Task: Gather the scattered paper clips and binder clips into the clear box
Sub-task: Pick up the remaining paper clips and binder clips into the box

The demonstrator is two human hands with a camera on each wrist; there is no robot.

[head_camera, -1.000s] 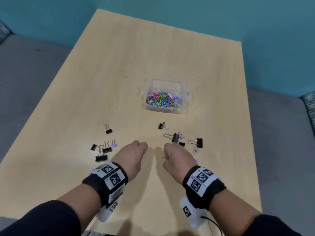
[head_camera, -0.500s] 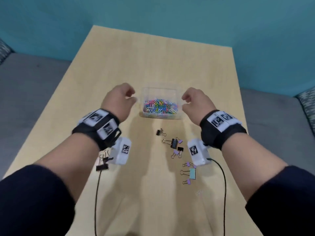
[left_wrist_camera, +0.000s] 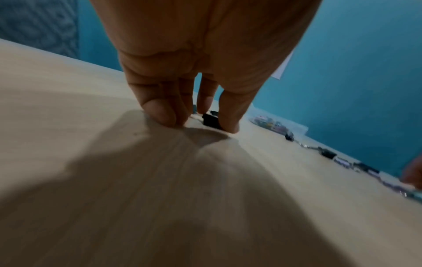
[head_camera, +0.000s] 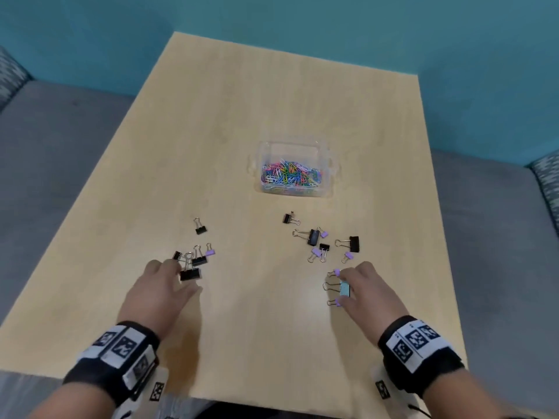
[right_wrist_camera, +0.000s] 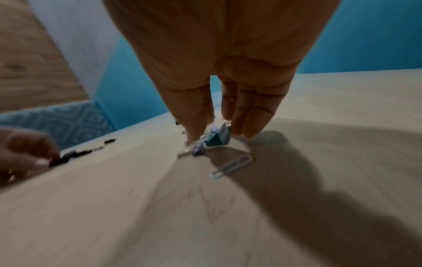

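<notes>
The clear box (head_camera: 328,164) stands mid-table, holding a heap of coloured paper clips (head_camera: 290,175). Black binder clips (head_camera: 199,229) and a small purple one (head_camera: 210,252) lie at the near left. My left hand (head_camera: 181,276) reaches down over a black binder clip (left_wrist_camera: 211,120), fingers straight, tips on the table either side of it. At the near right my right hand (head_camera: 344,287) comes down round a teal binder clip (right_wrist_camera: 217,138) flanked by small purple clips (head_camera: 336,272), thumb and fingers (right_wrist_camera: 246,130) straight on either side. A pale paper clip (right_wrist_camera: 230,167) lies under the palm.
More black and purple binder clips (head_camera: 313,237) lie scattered between the right hand and the box. The wooden table (head_camera: 272,101) is bare behind the box. Grey seating (head_camera: 60,146) flanks it, with a teal wall behind.
Half a second ago both hands were raised on either side of the box. They have since dropped back to the near clips, left onto the black cluster, right onto the teal clip.
</notes>
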